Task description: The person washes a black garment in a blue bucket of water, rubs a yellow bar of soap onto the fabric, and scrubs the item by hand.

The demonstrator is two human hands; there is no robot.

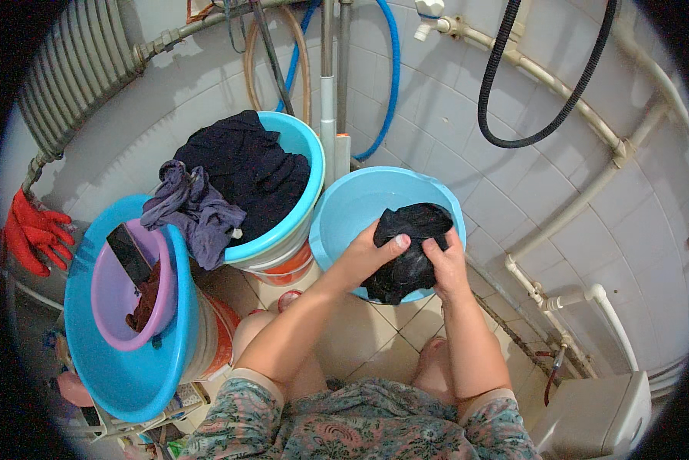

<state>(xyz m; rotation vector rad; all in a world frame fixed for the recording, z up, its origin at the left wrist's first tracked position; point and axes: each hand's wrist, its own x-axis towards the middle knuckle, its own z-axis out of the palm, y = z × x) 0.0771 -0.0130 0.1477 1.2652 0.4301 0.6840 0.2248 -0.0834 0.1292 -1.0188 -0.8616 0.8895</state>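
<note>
A bunched black cloth [404, 275] is gripped between my two hands over a light blue plastic basin [344, 195]. My left hand [373, 253] has hold of its left side, thumb on top. On the right side my right hand [449, 265] presses with its thumb, the fingers mostly hidden behind the fabric. The basin appears to hold some clear water. Left of it, a turquoise-rimmed tub [319, 161] is heaped with dark cloth [252, 167]. A greyish-purple cloth [195, 207] hangs over that tub's near rim.
At left, a larger blue basin [108, 379] holds a purple bowl [108, 313] with a dark brush-like object and brown material inside. Red gloves [31, 230] hang beyond it. Pipes [586, 115], a black corrugated hose [485, 98] and a blue hose [395, 75] line the tiled wall.
</note>
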